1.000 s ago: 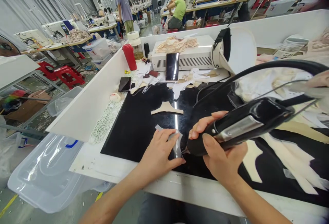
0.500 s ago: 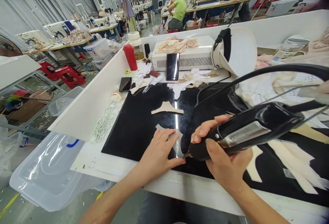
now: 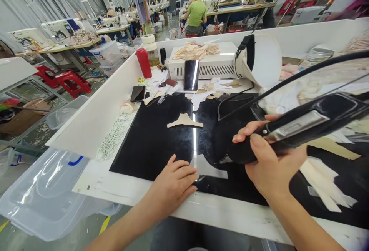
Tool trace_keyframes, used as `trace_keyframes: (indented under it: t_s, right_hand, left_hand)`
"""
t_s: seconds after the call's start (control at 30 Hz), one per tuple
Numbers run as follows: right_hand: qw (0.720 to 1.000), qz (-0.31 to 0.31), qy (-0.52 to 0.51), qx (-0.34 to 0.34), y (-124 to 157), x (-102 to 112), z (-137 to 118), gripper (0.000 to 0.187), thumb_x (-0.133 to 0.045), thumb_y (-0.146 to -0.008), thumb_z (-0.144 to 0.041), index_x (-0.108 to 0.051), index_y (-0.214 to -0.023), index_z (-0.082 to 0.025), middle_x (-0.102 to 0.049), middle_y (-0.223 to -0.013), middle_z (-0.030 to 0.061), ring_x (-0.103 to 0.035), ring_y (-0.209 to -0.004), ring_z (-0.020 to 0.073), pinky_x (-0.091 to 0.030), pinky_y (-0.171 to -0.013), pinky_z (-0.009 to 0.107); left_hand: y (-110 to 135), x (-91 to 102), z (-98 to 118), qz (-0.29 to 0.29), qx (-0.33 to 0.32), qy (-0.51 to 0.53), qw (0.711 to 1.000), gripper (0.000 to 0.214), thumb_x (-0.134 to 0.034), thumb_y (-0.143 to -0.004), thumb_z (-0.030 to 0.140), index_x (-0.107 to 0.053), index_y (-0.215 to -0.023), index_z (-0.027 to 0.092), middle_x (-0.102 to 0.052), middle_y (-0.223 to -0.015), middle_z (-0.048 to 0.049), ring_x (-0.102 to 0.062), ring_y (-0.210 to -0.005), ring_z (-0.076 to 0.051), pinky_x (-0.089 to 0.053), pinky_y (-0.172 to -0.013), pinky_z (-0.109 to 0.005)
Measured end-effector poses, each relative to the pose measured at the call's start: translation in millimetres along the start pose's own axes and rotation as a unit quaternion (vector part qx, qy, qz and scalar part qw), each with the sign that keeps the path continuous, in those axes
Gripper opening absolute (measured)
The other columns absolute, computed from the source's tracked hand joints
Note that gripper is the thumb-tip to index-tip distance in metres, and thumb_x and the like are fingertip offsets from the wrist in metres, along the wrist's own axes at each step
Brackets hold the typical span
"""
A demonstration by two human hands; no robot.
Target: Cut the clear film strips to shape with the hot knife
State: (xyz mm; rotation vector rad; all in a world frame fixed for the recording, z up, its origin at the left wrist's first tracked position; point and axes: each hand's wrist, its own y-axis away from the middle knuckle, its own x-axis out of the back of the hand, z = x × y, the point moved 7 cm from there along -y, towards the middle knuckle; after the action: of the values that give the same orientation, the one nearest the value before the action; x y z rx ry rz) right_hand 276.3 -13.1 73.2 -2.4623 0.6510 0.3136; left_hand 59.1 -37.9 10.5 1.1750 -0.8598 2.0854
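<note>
My right hand [image 3: 271, 166] grips a black corded hand tool [image 3: 314, 122] with a silver lever, its narrow metal tip pointing left just above the black mat [image 3: 150, 139]. Left of that tip lies a thin translucent curved piece [image 3: 210, 167], flat on the mat. My left hand [image 3: 175, 182] rests with fingers stretched out at the piece's left end; whether the fingertips touch it I cannot tell. Farther back on the mat sits a cream curved fabric piece [image 3: 185, 120]. Cream fabric strips [image 3: 319, 183] lie to the right, partly behind my right wrist.
A tangle of pale elastic cord [image 3: 113, 135] runs along the mat's left side. At the back stand a red tumbler [image 3: 143, 63], a phone [image 3: 191, 75], a white vented box [image 3: 216, 68] and a lamp with a white shade [image 3: 268, 60]. The tool's black cable [image 3: 305, 72] arches to the right.
My right hand has moved the tool right and slightly up, away from my left hand. My left hand has slid off the translucent piece, which now lies turned and shifted right.
</note>
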Motion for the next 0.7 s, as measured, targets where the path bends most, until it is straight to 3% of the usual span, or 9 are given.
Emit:
trace_keyframes:
  t_s: [0.17,0.33,0.57,0.7]
  right_hand:
    - [0.998,-0.038,-0.046,-0.021,11,-19,-3,0.037,-0.082,-0.084,-0.025,-0.061,-0.115,-0.028,-0.065,-0.083,-0.003,-0.063,-0.067,0.0153,-0.054,-0.066,0.034]
    - [0.993,-0.088,-0.069,-0.05,30,-33,-1,0.038,-0.078,-0.088,-0.025,-0.057,-0.119,-0.028,-0.065,-0.087,-0.0029,-0.064,-0.069,0.0143,-0.055,-0.067,0.033]
    - [0.992,-0.102,-0.06,-0.051,38,-38,-2,0.036,-0.078,-0.088,-0.026,-0.057,-0.118,-0.03,-0.062,-0.085,-0.0031,-0.062,-0.071,0.0152,-0.054,-0.068,0.034]
    - [0.991,-0.102,-0.065,-0.051,39,-38,-4,0.037,-0.079,-0.088,-0.025,-0.057,-0.118,-0.03,-0.062,-0.085,-0.0031,-0.062,-0.071,0.0151,-0.054,-0.067,0.033]
  left_hand:
    - [-14,10.8,4,0.036,-0.022,0.016,0.999,0.019,-0.051,-0.105,0.017,-0.068,-0.113,0.016,-0.074,-0.105,-0.0042,-0.066,-0.101,-0.017,-0.043,-0.117,-0.05]
    - [-30,11.7,-2,0.034,-0.058,0.023,0.997,0.018,-0.053,-0.104,0.014,-0.068,-0.114,0.014,-0.073,-0.108,-0.0056,-0.062,-0.101,-0.018,-0.052,-0.105,-0.037]
    - [-34,-1.8,-7,-0.024,-0.03,0.016,0.999,0.018,-0.057,-0.103,0.018,-0.068,-0.117,0.017,-0.072,-0.118,-0.0053,-0.061,-0.111,-0.02,-0.048,-0.108,-0.04]
    - [-33,-1.5,-9,-0.024,-0.016,0.022,0.999,0.018,-0.057,-0.103,0.019,-0.068,-0.117,0.018,-0.071,-0.119,-0.0051,-0.061,-0.112,-0.02,-0.046,-0.111,-0.042]
